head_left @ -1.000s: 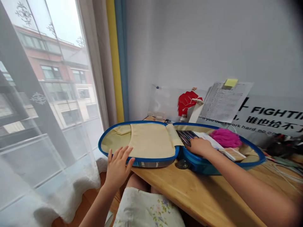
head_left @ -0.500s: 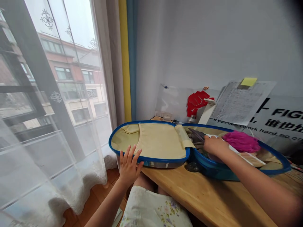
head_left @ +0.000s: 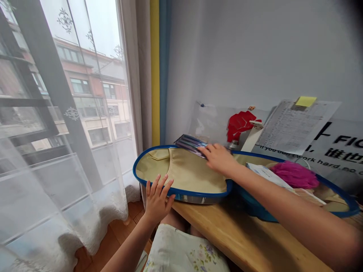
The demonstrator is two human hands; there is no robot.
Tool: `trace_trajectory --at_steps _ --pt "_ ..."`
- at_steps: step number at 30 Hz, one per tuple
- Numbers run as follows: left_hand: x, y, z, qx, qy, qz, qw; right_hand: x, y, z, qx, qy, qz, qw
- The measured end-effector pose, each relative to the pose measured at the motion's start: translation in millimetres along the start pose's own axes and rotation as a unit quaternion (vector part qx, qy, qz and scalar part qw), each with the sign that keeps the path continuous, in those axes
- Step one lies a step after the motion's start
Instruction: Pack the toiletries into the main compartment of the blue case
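A small blue suitcase (head_left: 181, 193) lies open on a wooden desk (head_left: 241, 238). Its left half has a beige lining and overhangs the desk edge. My left hand (head_left: 157, 196) rests on the near rim of that half, fingers spread. My right hand (head_left: 217, 158) reaches over the lined half and grips a bundle of dark striped items (head_left: 190, 143), held above the far rim. The right half holds a pink bath pouf (head_left: 295, 174), a white booklet (head_left: 265, 173) and other things partly hidden by my forearm.
A window with a sheer white curtain (head_left: 70, 177) fills the left. Yellow and blue drapes (head_left: 159, 71) hang at the corner. Against the grey wall stand a red fist cutout (head_left: 239, 122), a printed sheet with a yellow note (head_left: 297, 122) and a lettered banner (head_left: 340, 149).
My right hand lifted the dark striped bundle out of the suitcase's right half and carried it left, over the lined half. My left hand stayed on the rim. The view shifted left.
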State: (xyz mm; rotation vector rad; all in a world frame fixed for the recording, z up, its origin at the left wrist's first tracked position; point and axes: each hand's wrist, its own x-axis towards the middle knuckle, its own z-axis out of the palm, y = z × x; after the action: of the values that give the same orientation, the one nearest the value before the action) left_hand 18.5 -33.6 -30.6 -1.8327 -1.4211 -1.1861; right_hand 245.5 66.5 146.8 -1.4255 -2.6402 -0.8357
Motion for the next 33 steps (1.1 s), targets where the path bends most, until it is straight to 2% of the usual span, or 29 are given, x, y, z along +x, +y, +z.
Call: trace_trajectory --at_steps 5,9,15,23,28,33 --pt "-1 0 1.3 0.015 -0.001 0.005 1.000 46 -48 25 0.020 0.005 -0.155 0.988" --pt "0 -1 1.0 0.019 0.000 0.008 1.000 66 -68 41 0.031 0.001 -0.224 0.974" --pt "0 -1 1.4 0.020 0.006 0.020 1.000 71 -80 61 0.041 -0.019 -0.224 0.973" --pt "0 0 1.2 0.017 0.007 0.023 1.000 67 -85 73 0.063 -0.049 -0.203 0.976" --pt "3 2 2.6 -0.018 0.055 0.018 0.998 68 -84 73 0.079 -0.048 -0.195 0.976" --pt "4 2 2.7 -0.022 0.055 0.019 0.998 63 -82 62 0.101 -0.051 -0.196 0.974"
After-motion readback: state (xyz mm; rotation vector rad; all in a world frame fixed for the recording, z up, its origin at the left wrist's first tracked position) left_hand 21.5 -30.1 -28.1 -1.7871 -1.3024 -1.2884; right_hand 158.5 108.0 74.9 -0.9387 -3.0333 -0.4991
